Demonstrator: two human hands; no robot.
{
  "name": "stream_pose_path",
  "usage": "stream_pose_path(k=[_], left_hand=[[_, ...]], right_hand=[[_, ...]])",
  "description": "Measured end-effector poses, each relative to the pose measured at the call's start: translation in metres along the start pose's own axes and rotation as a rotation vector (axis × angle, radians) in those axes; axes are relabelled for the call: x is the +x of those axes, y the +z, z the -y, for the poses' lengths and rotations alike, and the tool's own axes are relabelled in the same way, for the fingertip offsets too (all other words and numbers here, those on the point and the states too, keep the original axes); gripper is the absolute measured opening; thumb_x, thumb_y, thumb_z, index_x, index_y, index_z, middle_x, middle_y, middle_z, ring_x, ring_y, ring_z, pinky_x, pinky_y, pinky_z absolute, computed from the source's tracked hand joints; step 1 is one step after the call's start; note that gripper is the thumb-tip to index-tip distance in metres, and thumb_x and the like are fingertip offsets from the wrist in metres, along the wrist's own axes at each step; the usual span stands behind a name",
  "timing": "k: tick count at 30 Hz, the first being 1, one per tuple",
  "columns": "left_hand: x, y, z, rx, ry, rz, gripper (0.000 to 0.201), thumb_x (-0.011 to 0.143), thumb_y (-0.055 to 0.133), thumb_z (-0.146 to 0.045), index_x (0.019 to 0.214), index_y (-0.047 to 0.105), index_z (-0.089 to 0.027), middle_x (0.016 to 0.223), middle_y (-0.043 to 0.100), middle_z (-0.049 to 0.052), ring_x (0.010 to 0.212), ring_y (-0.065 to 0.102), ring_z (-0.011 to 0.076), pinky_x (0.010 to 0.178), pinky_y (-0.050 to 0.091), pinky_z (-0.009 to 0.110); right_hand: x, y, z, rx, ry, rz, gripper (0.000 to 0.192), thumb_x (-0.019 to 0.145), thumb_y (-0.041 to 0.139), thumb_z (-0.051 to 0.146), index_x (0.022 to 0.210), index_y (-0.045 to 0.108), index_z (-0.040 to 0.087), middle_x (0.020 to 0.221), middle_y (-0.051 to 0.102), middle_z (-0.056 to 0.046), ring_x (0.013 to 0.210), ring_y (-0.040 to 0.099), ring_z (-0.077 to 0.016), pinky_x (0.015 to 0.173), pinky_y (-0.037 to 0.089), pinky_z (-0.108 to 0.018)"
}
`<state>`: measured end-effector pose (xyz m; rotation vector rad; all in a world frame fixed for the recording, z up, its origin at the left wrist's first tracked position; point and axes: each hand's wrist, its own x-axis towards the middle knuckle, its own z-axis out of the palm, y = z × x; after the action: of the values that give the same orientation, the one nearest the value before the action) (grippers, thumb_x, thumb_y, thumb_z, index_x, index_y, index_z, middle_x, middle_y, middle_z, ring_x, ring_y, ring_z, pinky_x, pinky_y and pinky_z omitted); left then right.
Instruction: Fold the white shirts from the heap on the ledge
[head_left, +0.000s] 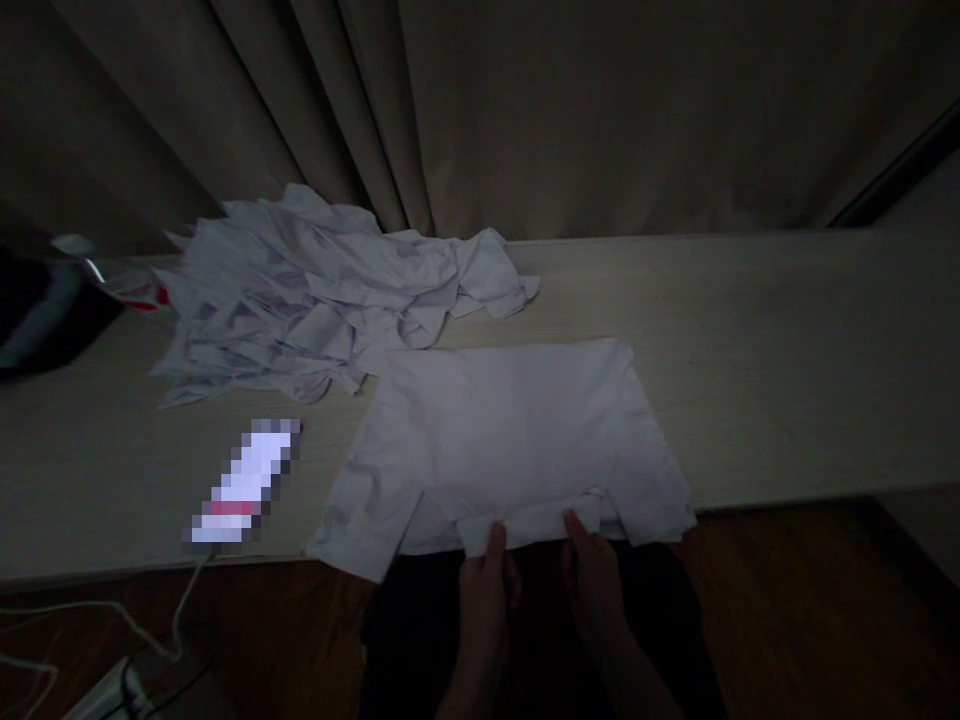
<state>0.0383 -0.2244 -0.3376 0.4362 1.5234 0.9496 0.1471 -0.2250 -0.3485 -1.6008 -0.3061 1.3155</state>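
A white shirt [510,440] lies spread flat on the pale table [787,360], its collar end hanging at the near edge. My left hand [487,585] pinches the shirt's near edge at the collar, thumb on top. My right hand [592,575] grips the same edge a little to the right. Both hands sit just below the table's front edge. A heap of crumpled white garments [315,290] lies on the table at the back left, apart from the flat shirt.
A phone [244,485] lies on the table left of the shirt, with a white cable [112,615] running down to the wooden floor. Curtains [525,110] hang behind the table. A dark object [37,310] and a small red-and-white item [139,290] sit at far left.
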Motion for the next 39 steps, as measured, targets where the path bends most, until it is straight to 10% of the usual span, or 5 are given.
stream_pose_path(k=[30,39], left_hand=[[0.016,-0.016,-0.007,-0.316,-0.093,-0.049,0.054,0.068,0.058,-0.065,0.048,0.033,-0.021,0.037,0.031,-0.009,0.034,0.030,0.0048,0.035,0.019,0.020],[0.011,-0.036,-0.025,-0.009,-0.236,0.113,0.061,0.067,0.045,-0.075,0.060,0.054,-0.015,0.047,0.052,-0.002,0.036,0.045,0.0076,0.035,0.019,0.018]], right_hand=[[0.018,-0.001,-0.002,0.002,0.140,-0.180,0.057,0.079,0.048,0.060,0.038,0.047,0.020,0.031,0.043,0.000,0.032,0.040,-0.0108,0.036,0.029,-0.024],[0.021,-0.005,-0.005,-0.003,0.051,-0.106,0.058,0.074,0.052,0.064,0.038,0.044,0.019,0.030,0.038,0.003,0.030,0.034,-0.0077,0.034,0.022,-0.022]])
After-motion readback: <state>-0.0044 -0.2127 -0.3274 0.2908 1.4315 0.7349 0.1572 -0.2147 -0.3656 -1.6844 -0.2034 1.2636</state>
